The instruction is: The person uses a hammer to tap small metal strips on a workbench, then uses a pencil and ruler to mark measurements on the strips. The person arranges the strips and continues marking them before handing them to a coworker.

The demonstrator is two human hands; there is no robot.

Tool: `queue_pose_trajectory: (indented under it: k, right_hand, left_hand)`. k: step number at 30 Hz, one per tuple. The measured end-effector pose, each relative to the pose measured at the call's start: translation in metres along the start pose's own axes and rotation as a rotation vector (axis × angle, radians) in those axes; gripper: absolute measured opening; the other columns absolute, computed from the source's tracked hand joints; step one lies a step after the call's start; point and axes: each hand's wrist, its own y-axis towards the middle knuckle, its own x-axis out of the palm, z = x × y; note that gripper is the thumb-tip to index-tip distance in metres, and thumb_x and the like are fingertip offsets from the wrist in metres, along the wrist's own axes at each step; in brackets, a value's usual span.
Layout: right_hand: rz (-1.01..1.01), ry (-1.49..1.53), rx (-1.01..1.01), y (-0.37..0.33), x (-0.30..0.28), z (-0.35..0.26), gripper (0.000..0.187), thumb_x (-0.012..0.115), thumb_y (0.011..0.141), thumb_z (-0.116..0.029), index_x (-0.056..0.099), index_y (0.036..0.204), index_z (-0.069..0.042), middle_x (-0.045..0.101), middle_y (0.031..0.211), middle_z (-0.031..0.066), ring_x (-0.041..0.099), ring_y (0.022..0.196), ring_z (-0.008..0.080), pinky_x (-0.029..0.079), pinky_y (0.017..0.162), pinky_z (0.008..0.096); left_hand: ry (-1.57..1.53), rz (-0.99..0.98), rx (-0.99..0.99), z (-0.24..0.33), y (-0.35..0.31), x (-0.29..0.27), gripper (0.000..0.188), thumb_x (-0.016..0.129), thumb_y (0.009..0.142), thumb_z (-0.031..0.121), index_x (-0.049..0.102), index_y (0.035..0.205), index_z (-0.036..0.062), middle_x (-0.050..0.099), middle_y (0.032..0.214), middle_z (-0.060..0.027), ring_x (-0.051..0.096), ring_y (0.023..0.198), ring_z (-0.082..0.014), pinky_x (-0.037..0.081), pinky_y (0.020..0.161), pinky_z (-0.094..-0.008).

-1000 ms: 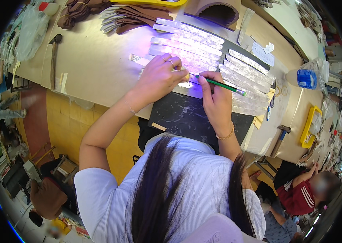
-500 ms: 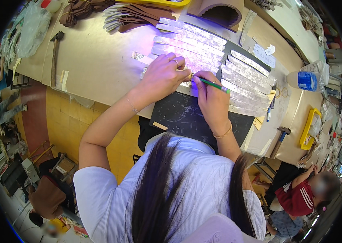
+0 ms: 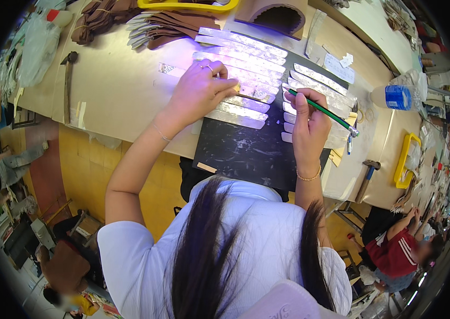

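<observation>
My left hand [image 3: 198, 93] is over the left column of pale, silvery strips [image 3: 246, 48], its fingers closed on a small yellow piece [image 3: 237, 88]. A dark narrow edge [image 3: 251, 98] runs from under that piece along one strip. In my right hand [image 3: 310, 127] is a green pencil [image 3: 325, 110], gripped with its point up and left near the gap between the two strip columns. The right column of strips [image 3: 320, 80] fans out beyond that hand. Both columns lie on a black board [image 3: 235, 154].
Brown strips [image 3: 177, 26] and a yellow tray [image 3: 193, 5] lie at the back. Hammers rest at left [image 3: 69, 80] and right [image 3: 368, 178]. A blue-labelled bottle [image 3: 398, 98] and a yellow basket [image 3: 408, 159] stand at right. Other people sit nearby.
My right hand has moved right with the pencil, away from my left hand. My left hand has shifted slightly left, and more of the lower strips now shows.
</observation>
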Motion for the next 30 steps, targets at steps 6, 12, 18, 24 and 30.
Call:
queue_pose_trajectory:
  k: [6,12,18,24,30]
  right_hand:
    - [0.057,-0.023,-0.090,-0.006,-0.002,0.011,0.019,0.060,0.102,-0.019,0.061,0.107,-0.001,0.065,0.075,0.0047,0.054,0.057,0.0076,0.041,0.052,0.0233]
    - [0.025,0.026,0.003,-0.011,-0.006,0.005,0.017,0.060,0.102,-0.018,0.060,0.108,-0.002,0.065,0.076,0.0039,0.053,0.056,0.0061,0.040,0.049,0.0224]
    - [0.026,0.024,-0.008,-0.012,-0.007,0.004,0.017,0.060,0.102,-0.018,0.061,0.108,-0.001,0.065,0.078,0.0045,0.053,0.055,0.0065,0.041,0.050,0.0226]
    - [0.039,-0.002,-0.040,-0.013,-0.005,0.009,0.017,0.060,0.101,-0.017,0.062,0.106,0.000,0.066,0.081,0.0066,0.059,0.065,0.0111,0.047,0.060,0.0252]
    - [0.019,-0.018,-0.057,-0.010,-0.001,0.013,0.016,0.061,0.100,-0.016,0.063,0.104,0.000,0.066,0.080,0.0081,0.060,0.067,0.0132,0.047,0.061,0.0276]
  left_hand:
    - [-0.056,-0.074,-0.053,0.007,0.001,0.011,0.017,0.076,0.082,0.027,0.076,0.094,0.0150,0.059,0.087,-0.0030,0.057,0.086,-0.0242,0.047,0.078,-0.0373]
    - [-0.031,-0.049,-0.028,0.012,0.002,0.015,0.024,0.079,0.080,0.022,0.077,0.102,0.0136,0.060,0.088,-0.0035,0.058,0.084,-0.0239,0.047,0.075,-0.0368]
    - [-0.005,-0.044,-0.021,0.011,0.001,0.017,0.024,0.079,0.080,0.022,0.077,0.102,0.0136,0.059,0.088,-0.0030,0.057,0.086,-0.0236,0.048,0.077,-0.0369]
    - [-0.005,-0.055,-0.019,0.013,0.004,0.016,0.023,0.078,0.080,0.022,0.077,0.101,0.0137,0.059,0.087,-0.0030,0.057,0.085,-0.0238,0.047,0.075,-0.0368]
    - [0.013,-0.065,-0.016,0.012,0.004,0.017,0.021,0.078,0.080,0.022,0.077,0.100,0.0144,0.059,0.086,-0.0033,0.056,0.084,-0.0242,0.047,0.074,-0.0372]
